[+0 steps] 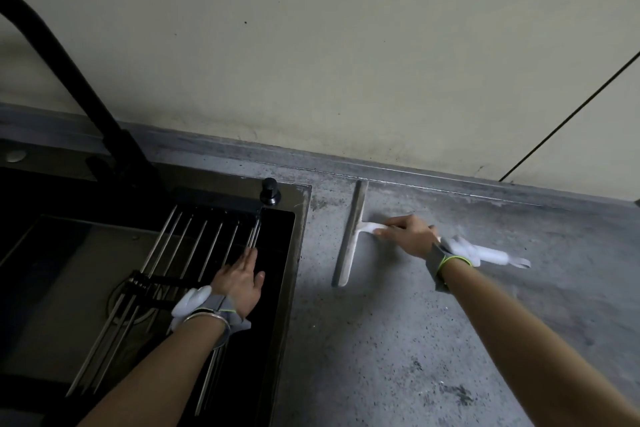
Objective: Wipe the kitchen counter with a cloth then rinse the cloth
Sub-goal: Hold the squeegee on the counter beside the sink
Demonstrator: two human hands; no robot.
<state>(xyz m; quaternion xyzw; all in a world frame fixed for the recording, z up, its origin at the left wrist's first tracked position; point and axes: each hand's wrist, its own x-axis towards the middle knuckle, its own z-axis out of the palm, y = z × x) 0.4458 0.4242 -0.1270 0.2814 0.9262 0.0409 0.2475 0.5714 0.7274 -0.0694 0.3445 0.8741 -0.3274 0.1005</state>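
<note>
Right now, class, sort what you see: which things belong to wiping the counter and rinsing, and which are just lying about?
Belongs to the job:
- counter
- squeegee, gripped by the right hand; no cloth is in view
- sink and tap, for rinsing

Just there:
- roll-up drying rack, under the flat left hand
- black knob on the sink's corner

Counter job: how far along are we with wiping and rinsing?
Nothing looks finished: the grey counter is still speckled and smudged. In hand: the right hand grips the white handle of a squeegee lying on the counter, while the left hand rests flat on the rack over the sink. No cloth is visible, so wiping and rinsing remain.
</note>
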